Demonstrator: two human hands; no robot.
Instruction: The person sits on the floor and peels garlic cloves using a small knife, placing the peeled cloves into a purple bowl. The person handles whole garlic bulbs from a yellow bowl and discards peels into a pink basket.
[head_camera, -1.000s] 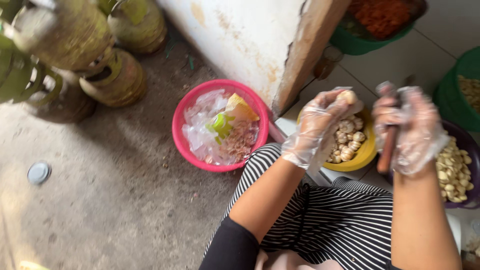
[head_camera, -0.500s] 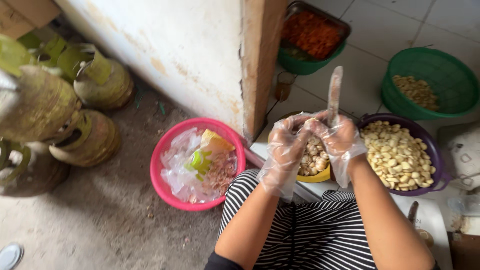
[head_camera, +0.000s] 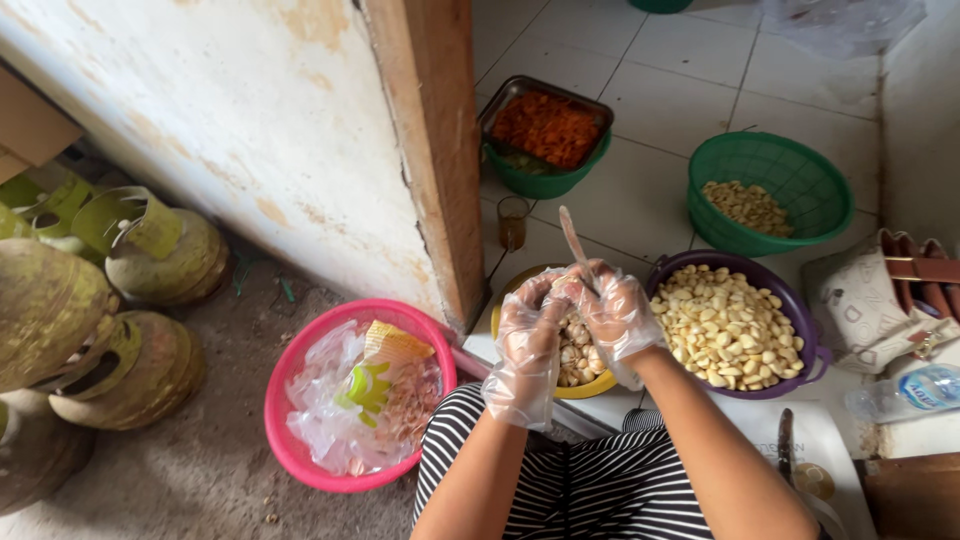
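Note:
Both my hands wear clear plastic gloves and meet above a yellow bowl (head_camera: 598, 384) of unpeeled garlic cloves. My right hand (head_camera: 615, 315) grips a small knife (head_camera: 573, 237) whose blade points up and away. My left hand (head_camera: 532, 335) pinches a garlic clove (head_camera: 564, 285) against the knife hand. To the right of the hands, a purple bowl (head_camera: 762, 281) is heaped with peeled garlic cloves (head_camera: 728, 325).
A pink basin (head_camera: 290, 442) with plastic wrappers and peelings lies on the ground at left. Green baskets hold garlic (head_camera: 790, 178) and a tray of orange-red pieces (head_camera: 547, 128). Also around: a small glass (head_camera: 512, 221), a wooden door post (head_camera: 440, 150), several green gas cylinders (head_camera: 150, 250), a bag (head_camera: 880, 305), a water bottle (head_camera: 915, 390).
The view has swung right and up, bringing the tiled floor and baskets into sight. My hands have come together over the yellow bowl, with the knife blade now upright.

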